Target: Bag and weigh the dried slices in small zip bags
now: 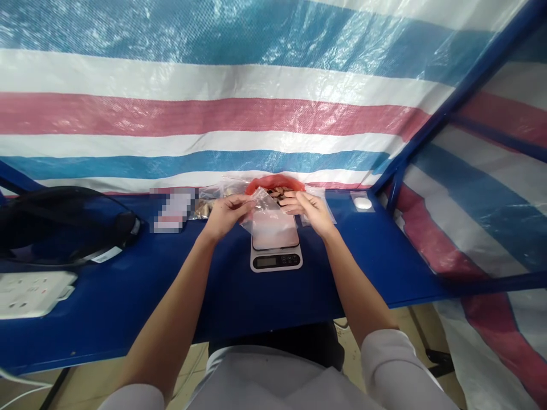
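A clear plastic bag hangs over the kitchen scale, pinched at its upper left edge by my left hand. On the other side of the bag, my right hand has its fingers stretched out towards it and apart; whether they touch the plastic I cannot tell. Behind the scale lies an open red bag with flat brown pieces in it, partly hidden by the clear bag and my fingers. The scale's display looks dark.
Clear bags with tan pieces lie left of my left hand. Another clear bag is behind my right hand. A white oval item is farther right. Black headgear and a white power strip occupy the left of the blue table.
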Demonstrator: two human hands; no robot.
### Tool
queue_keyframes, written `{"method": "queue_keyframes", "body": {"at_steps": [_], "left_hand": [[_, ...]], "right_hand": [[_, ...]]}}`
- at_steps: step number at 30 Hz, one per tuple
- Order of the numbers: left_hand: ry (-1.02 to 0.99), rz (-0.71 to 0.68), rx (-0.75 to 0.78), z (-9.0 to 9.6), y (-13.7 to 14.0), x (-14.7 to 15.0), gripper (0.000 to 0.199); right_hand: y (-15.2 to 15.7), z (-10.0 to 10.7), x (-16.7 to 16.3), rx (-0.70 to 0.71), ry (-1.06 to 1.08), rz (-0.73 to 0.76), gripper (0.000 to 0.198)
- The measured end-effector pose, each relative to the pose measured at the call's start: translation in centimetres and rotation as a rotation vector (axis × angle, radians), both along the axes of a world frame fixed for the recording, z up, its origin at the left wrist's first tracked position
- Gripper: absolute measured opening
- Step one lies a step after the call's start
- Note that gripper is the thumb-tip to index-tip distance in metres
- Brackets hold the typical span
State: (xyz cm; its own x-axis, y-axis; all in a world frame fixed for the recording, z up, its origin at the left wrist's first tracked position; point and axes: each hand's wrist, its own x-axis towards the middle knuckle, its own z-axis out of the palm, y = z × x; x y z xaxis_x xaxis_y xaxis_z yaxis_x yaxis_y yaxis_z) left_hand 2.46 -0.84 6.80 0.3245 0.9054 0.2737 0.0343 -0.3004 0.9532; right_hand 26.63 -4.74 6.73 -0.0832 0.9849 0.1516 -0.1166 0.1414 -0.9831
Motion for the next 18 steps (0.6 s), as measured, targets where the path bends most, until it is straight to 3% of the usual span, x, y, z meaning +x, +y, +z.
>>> {"method": "queue_keyframes", "body": {"at_steps": [6,11,14,18], "left_hand": [[0.297,-0.182,0.012,2.6,1.4,-1.0,0.031],[0.429,-0.225,0.028,3.2,2.7,-1.1,0.033],[0.447,-0.193,0.084,2.7,3.4,-1.1,0.034],[0.41,0.02,0.206,1.8,4.0,-1.3,0.036]], "right_hand": [[2.1,1.6,-2.0,0.199,-0.248,0.102,0.04],[3.6,1.9,-2.7,0.312,-0.469,0.082,0.022],[4.1,2.0,-2.6,0.32,-0.54,0.079,0.016],[4.6,1.9,-2.3,0.313,-0.614,0.04,0.014]]}}
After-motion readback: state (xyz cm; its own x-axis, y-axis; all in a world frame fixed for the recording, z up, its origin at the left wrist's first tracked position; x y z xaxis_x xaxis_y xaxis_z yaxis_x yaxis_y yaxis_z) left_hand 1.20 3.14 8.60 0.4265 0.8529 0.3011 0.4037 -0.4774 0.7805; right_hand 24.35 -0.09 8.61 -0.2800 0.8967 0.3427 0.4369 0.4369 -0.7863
